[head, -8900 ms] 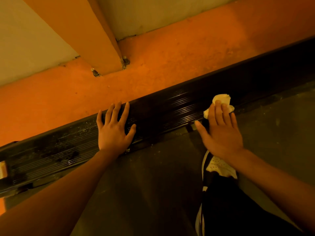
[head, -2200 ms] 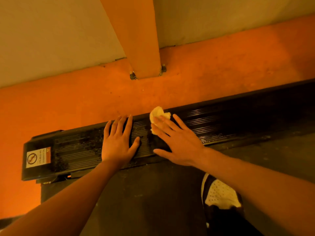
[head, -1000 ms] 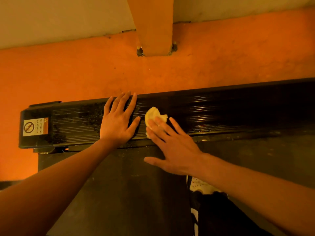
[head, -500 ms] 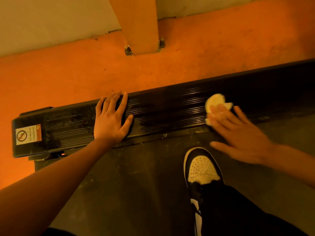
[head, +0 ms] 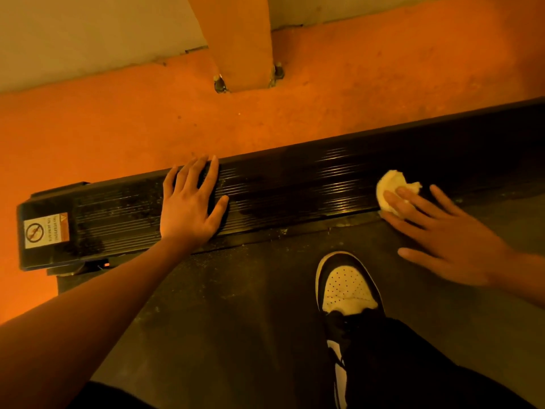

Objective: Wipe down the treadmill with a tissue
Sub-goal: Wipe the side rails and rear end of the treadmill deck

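Nearest the lens, a shoe [head: 346, 290] planted on the belt [head: 236, 320], toe toward the rail [head: 295, 187]. Just beyond, left hand [head: 188, 211] laid flat on the ribbed rail, fingers straight and spread, holding nothing, apparently bracing. Off to the right, right hand [head: 442, 237] flat as well, fingers straight and splayed, pressing rather than gripping the crumpled tissue [head: 392, 187], thumb stuck out over the belt. Tissue on the rail's near edge, well apart from the left hand, half showing past the fingertips. Likely mid-stroke along the rail. Risk, by the look of it: with no pinch on the wad, could slip from under the fingers, or snag and shred on the ribs. Could also sweep crumbs into the seam between rail and belt, a line already dotted with pale specks. Dull grime around and left of the left hand, toward the label [head: 45, 231] on the end cap, probably not yet wiped and easy to miss under the bracing palm. Room for the stroke: rail running on to the right past the frame edge, stopping short at the cap on the left. Far edge dropping straight to the orange floor [head: 118, 128]. Farther back, a bolted post [head: 241, 39], well apart from the rail, set against the pale wall [head: 88, 31].
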A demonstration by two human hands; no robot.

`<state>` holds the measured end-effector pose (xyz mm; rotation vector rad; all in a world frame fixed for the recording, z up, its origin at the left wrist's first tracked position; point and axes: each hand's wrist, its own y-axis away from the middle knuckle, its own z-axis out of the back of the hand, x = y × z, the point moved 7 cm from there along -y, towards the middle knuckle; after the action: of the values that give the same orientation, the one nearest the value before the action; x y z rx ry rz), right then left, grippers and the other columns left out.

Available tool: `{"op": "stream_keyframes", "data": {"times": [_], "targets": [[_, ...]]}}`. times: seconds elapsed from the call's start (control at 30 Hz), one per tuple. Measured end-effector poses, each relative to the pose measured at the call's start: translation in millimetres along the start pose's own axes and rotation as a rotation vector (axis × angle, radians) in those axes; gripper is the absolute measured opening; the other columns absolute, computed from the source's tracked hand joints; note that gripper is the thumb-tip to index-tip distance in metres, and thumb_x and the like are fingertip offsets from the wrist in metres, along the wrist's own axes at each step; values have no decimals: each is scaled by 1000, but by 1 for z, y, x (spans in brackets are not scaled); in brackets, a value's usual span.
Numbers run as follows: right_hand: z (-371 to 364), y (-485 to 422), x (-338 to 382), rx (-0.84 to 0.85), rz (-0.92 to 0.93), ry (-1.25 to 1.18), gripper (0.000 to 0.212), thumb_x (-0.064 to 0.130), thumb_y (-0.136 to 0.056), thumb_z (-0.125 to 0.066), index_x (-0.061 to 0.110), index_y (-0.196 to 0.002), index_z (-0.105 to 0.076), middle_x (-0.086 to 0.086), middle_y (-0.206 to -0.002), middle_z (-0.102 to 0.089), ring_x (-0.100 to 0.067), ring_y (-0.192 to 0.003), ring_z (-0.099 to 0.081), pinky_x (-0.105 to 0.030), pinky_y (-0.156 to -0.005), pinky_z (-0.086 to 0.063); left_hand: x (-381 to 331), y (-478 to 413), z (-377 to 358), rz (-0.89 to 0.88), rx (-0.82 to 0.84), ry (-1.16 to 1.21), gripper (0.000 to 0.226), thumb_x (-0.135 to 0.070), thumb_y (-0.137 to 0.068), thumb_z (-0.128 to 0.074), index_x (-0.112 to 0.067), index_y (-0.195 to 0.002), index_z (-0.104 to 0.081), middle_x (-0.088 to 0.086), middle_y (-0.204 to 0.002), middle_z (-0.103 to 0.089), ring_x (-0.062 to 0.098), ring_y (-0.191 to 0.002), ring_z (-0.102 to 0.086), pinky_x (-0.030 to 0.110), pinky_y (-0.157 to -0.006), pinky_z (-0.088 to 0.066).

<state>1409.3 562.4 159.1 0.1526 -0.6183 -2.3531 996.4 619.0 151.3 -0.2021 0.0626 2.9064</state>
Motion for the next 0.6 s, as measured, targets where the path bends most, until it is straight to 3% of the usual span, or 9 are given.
{"op": "stream_keyframes", "data": {"times": [0.23,0.47,0.6], "targets": [[8,-25,14,-81,39,-25,73,63,-108,-16,17,-165,-16,-10,-173,-12,-29,-161,-1,-58,-126,-9,-1,0,0,0,-6,12,72,-54,-104,-32,-14,-163,-27,16,-161,-37,38,-148,-34,56,-124,-17],[37,-102,102,-179,183,-128,79,69,-105,-8,19,-166,-4,-4,-173,-2,-24,-160,5,-54,-129,1,-2,0,1,4,-7,-12,72,-53,-103,-33,-14,-163,-28,16,-160,-38,37,-148,-35,54,-124,-17],[34,-92,79,-156,163,-90,78,66,-106,-9,17,-166,-7,-4,-173,-2,-22,-161,5,-56,-129,0,-3,0,2,1,-7,-10,72,-54,-103,-33,-15,-163,-28,16,-161,-38,38,-148,-35,54,-124,-17]]}}
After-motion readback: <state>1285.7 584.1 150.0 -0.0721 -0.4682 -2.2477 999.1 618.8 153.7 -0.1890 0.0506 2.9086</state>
